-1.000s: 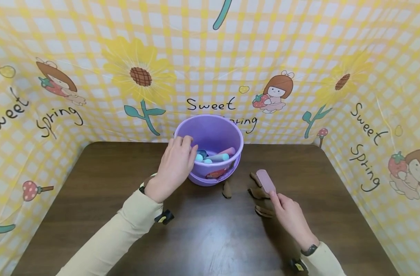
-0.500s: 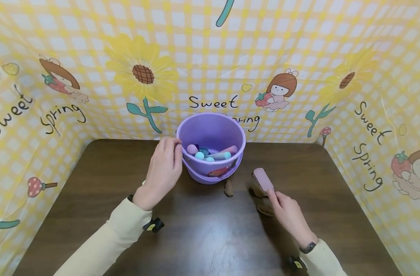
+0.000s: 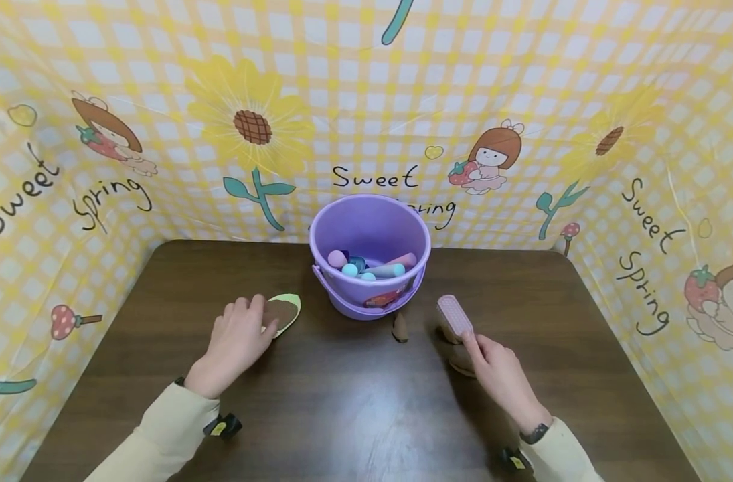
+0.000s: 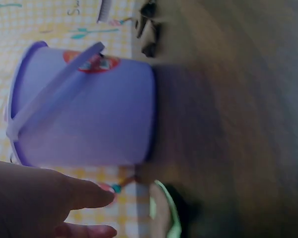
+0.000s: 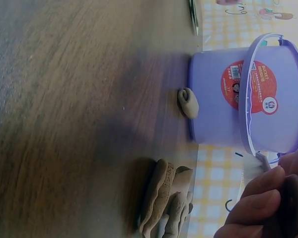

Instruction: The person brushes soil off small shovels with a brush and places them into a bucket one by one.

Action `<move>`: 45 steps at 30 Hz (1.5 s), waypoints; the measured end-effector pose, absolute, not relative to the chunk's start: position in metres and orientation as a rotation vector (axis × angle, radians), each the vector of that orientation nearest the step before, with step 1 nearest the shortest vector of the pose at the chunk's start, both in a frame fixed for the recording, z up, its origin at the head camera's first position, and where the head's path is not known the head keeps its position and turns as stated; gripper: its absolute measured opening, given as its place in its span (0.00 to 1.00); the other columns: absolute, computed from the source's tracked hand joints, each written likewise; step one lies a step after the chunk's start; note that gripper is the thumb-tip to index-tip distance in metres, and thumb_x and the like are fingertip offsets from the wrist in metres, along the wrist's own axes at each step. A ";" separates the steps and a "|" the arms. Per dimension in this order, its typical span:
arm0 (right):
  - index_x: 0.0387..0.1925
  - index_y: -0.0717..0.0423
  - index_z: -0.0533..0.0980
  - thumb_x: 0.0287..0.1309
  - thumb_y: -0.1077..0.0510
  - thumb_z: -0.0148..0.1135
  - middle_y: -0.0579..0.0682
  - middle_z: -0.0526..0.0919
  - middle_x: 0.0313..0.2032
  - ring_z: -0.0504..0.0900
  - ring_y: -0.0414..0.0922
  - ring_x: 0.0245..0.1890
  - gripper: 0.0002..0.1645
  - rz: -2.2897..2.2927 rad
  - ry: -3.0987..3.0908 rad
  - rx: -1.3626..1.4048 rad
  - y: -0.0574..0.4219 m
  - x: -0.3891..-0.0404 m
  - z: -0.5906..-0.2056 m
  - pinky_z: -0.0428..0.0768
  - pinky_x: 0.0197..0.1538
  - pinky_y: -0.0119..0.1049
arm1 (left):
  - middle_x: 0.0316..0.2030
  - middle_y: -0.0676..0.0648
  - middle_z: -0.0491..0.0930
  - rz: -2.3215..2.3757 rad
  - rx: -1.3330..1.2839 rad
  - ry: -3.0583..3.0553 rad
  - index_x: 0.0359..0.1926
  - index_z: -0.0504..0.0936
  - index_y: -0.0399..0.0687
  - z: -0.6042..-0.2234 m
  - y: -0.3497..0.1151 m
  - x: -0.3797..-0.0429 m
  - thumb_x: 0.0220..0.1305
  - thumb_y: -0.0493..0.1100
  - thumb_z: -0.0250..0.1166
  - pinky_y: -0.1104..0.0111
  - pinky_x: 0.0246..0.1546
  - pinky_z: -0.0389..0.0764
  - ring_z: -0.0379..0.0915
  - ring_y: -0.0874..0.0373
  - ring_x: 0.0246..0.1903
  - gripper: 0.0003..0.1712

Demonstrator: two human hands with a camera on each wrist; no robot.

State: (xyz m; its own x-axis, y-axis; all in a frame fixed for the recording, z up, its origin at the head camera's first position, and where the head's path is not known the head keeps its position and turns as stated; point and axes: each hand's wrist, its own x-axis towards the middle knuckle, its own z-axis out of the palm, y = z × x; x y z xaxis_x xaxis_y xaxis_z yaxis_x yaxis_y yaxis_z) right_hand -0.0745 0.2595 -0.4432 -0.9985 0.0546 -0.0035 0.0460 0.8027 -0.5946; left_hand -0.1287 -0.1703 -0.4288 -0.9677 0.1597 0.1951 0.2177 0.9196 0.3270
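Observation:
My left hand [image 3: 236,341] hovers over the near left side of an oval, green-rimmed piece with a brown middle [image 3: 283,313]. The left wrist view shows this piece edge-on, with the fingers apart from it. In my right hand [image 3: 505,378] is a pink flat tool with a ridged face [image 3: 455,314], held by its near end. A dark rounded thing [image 5: 292,206] shows under those fingers in the right wrist view. Below the tool lie brown pieces that look like clay [image 5: 169,198], partly hidden by it.
A purple bucket [image 3: 366,294] stands at the table's back, holding pink and turquoise round-ended tools [image 3: 387,270]. One rolled brown piece [image 5: 188,103] lies at its foot. Patterned cloth [image 3: 366,100] walls in the back and sides of the dark wooden table [image 3: 366,402].
My left hand has moved from the bucket's rim down and left to the green-rimmed piece, uncovering a pink ball end in the bucket. The right hand has shifted the pink tool slightly left.

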 end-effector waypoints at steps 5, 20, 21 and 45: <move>0.26 0.51 0.71 0.81 0.43 0.49 0.44 0.63 0.18 0.64 0.43 0.18 0.26 0.974 -2.971 -0.063 0.258 -0.074 -0.443 0.65 0.25 0.38 | 0.30 0.36 0.73 -0.511 -0.204 -2.998 0.38 0.72 0.36 -0.440 -0.187 -0.118 0.62 0.46 0.75 0.47 0.26 0.71 0.71 0.36 0.31 0.22; 0.26 0.51 0.72 0.81 0.45 0.51 0.46 0.66 0.22 0.66 0.43 0.20 0.24 0.947 -2.968 -0.005 0.253 -0.075 -0.448 0.66 0.27 0.37 | 0.27 0.38 0.73 -0.487 -0.167 -3.173 0.36 0.71 0.35 -0.458 -0.205 -0.112 0.64 0.40 0.70 0.43 0.27 0.74 0.75 0.36 0.29 0.16; 0.25 0.51 0.72 0.81 0.45 0.51 0.46 0.66 0.22 0.66 0.43 0.20 0.24 0.946 -2.968 -0.002 0.253 -0.075 -0.449 0.66 0.27 0.38 | 0.27 0.39 0.73 -0.489 -0.173 -3.177 0.36 0.71 0.35 -0.459 -0.206 -0.112 0.64 0.39 0.70 0.44 0.26 0.74 0.75 0.37 0.27 0.15; 0.26 0.52 0.71 0.80 0.46 0.53 0.44 0.65 0.19 0.65 0.42 0.18 0.24 0.952 -3.002 0.012 0.251 -0.074 -0.451 0.64 0.25 0.36 | 0.18 0.49 0.71 -0.651 -0.321 -3.182 0.28 0.73 0.47 -0.434 -0.168 -0.094 0.67 0.48 0.71 0.55 0.20 0.70 0.69 0.52 0.18 0.17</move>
